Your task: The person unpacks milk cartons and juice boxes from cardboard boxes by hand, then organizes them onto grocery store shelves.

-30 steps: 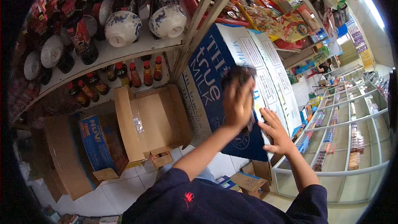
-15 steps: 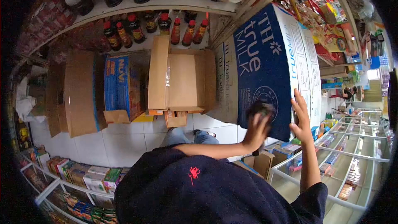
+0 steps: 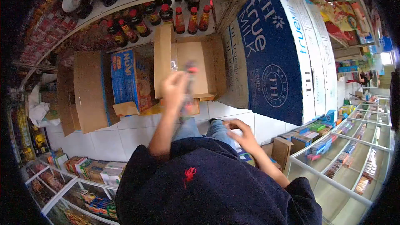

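My left hand (image 3: 175, 87) is closed round a dark bottle (image 3: 189, 84) with a red top. Motion smears the bottle, and its label cannot be read. Both are over the near side of an open cardboard box (image 3: 213, 66), whose visible bottom is bare. My right hand (image 3: 241, 135) hangs in front of my body with its fingers apart and nothing in them. To the right stands a large blue and white milk carton (image 3: 260, 73), out of reach of both hands' touch.
Red-capped sauce bottles (image 3: 179, 21) line the shelf behind the box. A blue NuVi box (image 3: 123, 73) and a brown carton (image 3: 89, 89) stand to the left. Glass display cases (image 3: 350, 158) run along the right, another (image 3: 62, 191) at lower left. A white tiled floor (image 3: 102, 143) lies below.
My left hand has swung left with the bottle, from the milk carton's front to over the open box. My right hand has come off the carton's edge and dropped lower and leftward.
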The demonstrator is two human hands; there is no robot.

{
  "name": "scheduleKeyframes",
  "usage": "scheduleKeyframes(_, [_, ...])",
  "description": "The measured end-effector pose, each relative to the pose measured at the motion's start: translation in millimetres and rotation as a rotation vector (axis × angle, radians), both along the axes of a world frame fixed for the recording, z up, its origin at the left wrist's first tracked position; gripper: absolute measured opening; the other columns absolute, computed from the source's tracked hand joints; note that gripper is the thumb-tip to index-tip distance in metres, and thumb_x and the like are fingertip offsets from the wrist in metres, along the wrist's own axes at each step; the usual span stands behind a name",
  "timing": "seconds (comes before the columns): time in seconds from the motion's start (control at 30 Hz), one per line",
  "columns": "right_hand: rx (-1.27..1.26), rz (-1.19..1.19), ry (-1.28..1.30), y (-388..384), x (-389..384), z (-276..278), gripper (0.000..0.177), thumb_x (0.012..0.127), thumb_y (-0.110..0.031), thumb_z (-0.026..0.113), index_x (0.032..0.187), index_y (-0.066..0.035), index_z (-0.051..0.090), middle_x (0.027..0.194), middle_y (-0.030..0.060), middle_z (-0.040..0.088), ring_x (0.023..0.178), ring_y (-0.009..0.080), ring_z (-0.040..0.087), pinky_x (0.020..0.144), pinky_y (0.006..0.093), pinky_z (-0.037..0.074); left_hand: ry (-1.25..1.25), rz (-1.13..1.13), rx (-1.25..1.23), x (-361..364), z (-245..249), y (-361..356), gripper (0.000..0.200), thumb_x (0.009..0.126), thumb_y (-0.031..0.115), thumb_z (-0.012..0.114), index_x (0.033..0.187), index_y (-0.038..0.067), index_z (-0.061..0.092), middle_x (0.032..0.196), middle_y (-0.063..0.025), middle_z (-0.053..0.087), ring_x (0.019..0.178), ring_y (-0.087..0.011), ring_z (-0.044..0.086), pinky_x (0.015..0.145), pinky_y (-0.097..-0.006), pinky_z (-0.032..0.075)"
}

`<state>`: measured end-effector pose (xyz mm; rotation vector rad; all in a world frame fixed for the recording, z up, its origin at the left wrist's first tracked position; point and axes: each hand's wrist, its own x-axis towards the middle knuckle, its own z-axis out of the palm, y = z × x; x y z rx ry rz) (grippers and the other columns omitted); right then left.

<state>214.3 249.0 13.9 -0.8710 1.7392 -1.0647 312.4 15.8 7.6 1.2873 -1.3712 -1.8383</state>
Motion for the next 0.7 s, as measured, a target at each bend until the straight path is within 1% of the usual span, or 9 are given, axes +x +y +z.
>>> scheduleKeyframes(0.07, [0.186, -0.365, -0.581, -3, -1, -89, 0.049, 0.078, -0.026, 0.057, 0.119, -0.005, 0.042, 0.104, 0.0081, 0.055, 0.096, 0.0179, 0.052, 0.081, 0.0296, 0.042, 0.072, 0.061, -0.271, 57, -50, -45, 0.018, 0.080, 0.015, 0.054, 0.078, -0.001, 0.061, 0.070, -0.0032, 0.058, 0.068, -0.0092, 0.053, 0.063, -0.0214, 0.042])
scheduleKeyframes(0.1, [0.241, -0.426, -0.535, -6, -2, -132, 0.053, 0.077, -0.031, 0.058, 0.121, -0.007, 0.041, 0.109, 0.0081, 0.053, 0.099, 0.0187, 0.050, 0.080, 0.0309, 0.042, -0.059, 0.011, -0.476, 75, -48, -52, 0.018, 0.080, 0.016, 0.054, 0.082, -0.001, 0.061, 0.077, -0.0045, 0.060, 0.071, -0.0099, 0.053, 0.066, -0.0215, 0.042])
scheduleKeyframes(0.17, [0.297, -0.472, -0.504, -19, -3, -203, 0.058, 0.076, -0.036, 0.059, 0.122, -0.009, 0.039, 0.113, 0.0081, 0.050, 0.101, 0.0194, 0.048, 0.079, 0.0322, 0.042, -0.278, 0.061, -0.343, 95, -64, -57, 0.036, 0.077, 0.024, 0.059, 0.102, -0.001, 0.055, 0.089, -0.0084, 0.059, 0.076, -0.0146, 0.055, 0.069, -0.0253, 0.043])
scheduleKeyframes(0.23, [0.162, -0.923, -1.018, -36, 3, -237, 0.064, 0.073, -0.042, 0.061, 0.123, -0.011, 0.037, 0.121, 0.0078, 0.043, 0.102, 0.0208, 0.044, 0.080, 0.0363, 0.042, -0.523, 0.000, -0.354, 101, -71, -47, 0.055, 0.073, 0.032, 0.064, 0.114, -0.001, 0.048, 0.093, -0.0138, 0.060, 0.080, -0.0211, 0.057, 0.072, -0.0304, 0.044])
scheduleKeyframes(0.27, [0.204, -1.002, -1.038, -47, 3, -245, 0.062, 0.073, -0.042, 0.062, 0.122, -0.013, 0.037, 0.120, 0.0075, 0.041, 0.100, 0.0218, 0.045, 0.078, 0.0390, 0.043, -0.623, -0.048, -0.379, 91, -71, -37, 0.064, 0.070, 0.035, 0.066, 0.118, -0.001, 0.044, 0.093, -0.0173, 0.060, 0.080, -0.0251, 0.058, 0.073, -0.0334, 0.045])
scheduleKeyframes(0.4, [0.044, -0.985, -0.949, -78, -5, -274, 0.049, 0.075, -0.037, 0.062, 0.113, -0.014, 0.042, 0.108, 0.0053, 0.046, 0.098, 0.0204, 0.047, 0.075, 0.0378, 0.045, -1.039, -0.465, -0.230, 48, -60, -21, 0.094, 0.062, 0.050, 0.065, 0.130, -0.001, 0.025, 0.101, -0.0255, 0.056, 0.091, -0.0372, 0.056, 0.078, -0.0394, 0.044])
scheduleKeyframes(0.47, [0.043, -1.004, -0.872, -84, -17, -273, 0.041, 0.076, -0.035, 0.061, 0.107, -0.014, 0.046, 0.100, 0.0043, 0.051, 0.093, 0.0193, 0.050, 0.074, 0.0372, 0.046, -1.084, -0.413, -0.204, 42, -63, -14, 0.096, 0.061, 0.052, 0.065, 0.129, -0.002, 0.025, 0.099, -0.0261, 0.056, 0.092, -0.0381, 0.055, 0.078, -0.0403, 0.044])
scheduleKeyframes(0.57, [0.121, -1.032, -0.846, -82, -43, -295, 0.012, 0.082, -0.024, 0.053, 0.078, -0.013, 0.051, 0.063, -0.0002, 0.053, 0.065, 0.0148, 0.055, 0.077, 0.0382, 0.047, -1.163, -0.340, -0.176, 43, -67, -17, 0.093, 0.061, 0.052, 0.063, 0.127, -0.003, 0.026, 0.093, -0.0249, 0.058, 0.089, -0.0373, 0.057, 0.076, -0.0410, 0.045])
scheduleKeyframes(0.7, [-0.039, -0.940, -1.055, -87, -54, -294, 0.009, 0.079, -0.018, 0.056, 0.073, -0.013, 0.052, 0.059, -0.0008, 0.050, 0.060, 0.0149, 0.053, 0.074, 0.0357, 0.047, -1.215, -0.334, -0.157, 63, -77, -27, 0.083, 0.062, 0.047, 0.062, 0.121, -0.002, 0.031, 0.091, -0.0231, 0.060, 0.087, -0.0352, 0.058, 0.075, -0.0399, 0.045])
